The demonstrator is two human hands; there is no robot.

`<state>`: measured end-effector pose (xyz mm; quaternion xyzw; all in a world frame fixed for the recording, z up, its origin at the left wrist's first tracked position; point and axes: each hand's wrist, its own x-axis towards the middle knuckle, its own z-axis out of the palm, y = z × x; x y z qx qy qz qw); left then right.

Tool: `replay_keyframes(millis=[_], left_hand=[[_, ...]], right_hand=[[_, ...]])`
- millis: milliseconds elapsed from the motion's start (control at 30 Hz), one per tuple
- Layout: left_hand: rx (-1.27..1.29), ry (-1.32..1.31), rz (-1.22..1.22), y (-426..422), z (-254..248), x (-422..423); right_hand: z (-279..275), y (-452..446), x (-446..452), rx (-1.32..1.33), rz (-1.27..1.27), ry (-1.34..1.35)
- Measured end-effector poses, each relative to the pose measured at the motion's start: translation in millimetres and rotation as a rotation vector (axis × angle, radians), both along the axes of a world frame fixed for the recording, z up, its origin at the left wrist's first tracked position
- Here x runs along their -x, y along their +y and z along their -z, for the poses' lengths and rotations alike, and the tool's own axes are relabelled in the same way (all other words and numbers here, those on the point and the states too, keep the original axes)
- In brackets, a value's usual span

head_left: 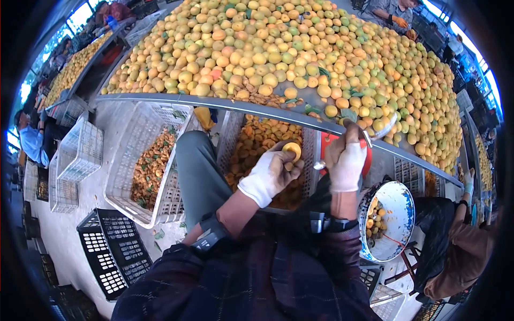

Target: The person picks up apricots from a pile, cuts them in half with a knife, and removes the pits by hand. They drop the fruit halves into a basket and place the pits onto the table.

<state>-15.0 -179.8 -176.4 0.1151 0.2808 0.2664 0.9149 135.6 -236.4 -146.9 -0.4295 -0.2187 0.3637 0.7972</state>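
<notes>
My left hand (271, 172), in a white glove with bare fingertips, is closed around a yellow apricot (292, 151) whose cut-looking face is turned up. It hovers above a crate (224, 140) of halved apricots (259, 140) between my knees. To the right, my right hand (345, 160), gloved the same way, is wrapped round a curved knife (385, 127); its bright blade points up and right, over the table edge. A rounded metal end (319, 165) shows at the left of this fist; whether it belongs to the knife I cannot tell.
A metal-edged table (187, 99) carries a big heap of whole apricots (257, 48). On the left stand a white crate of scraps (152, 171) and a black crate (115, 251). A basin (393, 219) sits at right, beside a seated person (455, 251).
</notes>
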Motion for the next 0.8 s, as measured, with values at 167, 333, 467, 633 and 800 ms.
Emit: replay_keyframes(millis=[167,333,467,633,800], left_hand=[[-0.399,-0.089,0.159,-1,-11,2],[-0.311,0.198,0.088,-7,-6,-5],[-0.385,0.409,0.06,-6,-6,-6],[-0.857,0.599,-0.094,-1,16,-14],[-1.392,0.749,-0.083,26,-2,-20]], right_hand=[[5,-9,9,0.472,-0.417,-0.609],[24,-8,26,0.348,-0.06,-0.662],[20,-14,42,0.626,0.111,-1.203],[78,11,36,0.303,0.357,-0.84],[46,6,42,0.541,-0.011,0.293]])
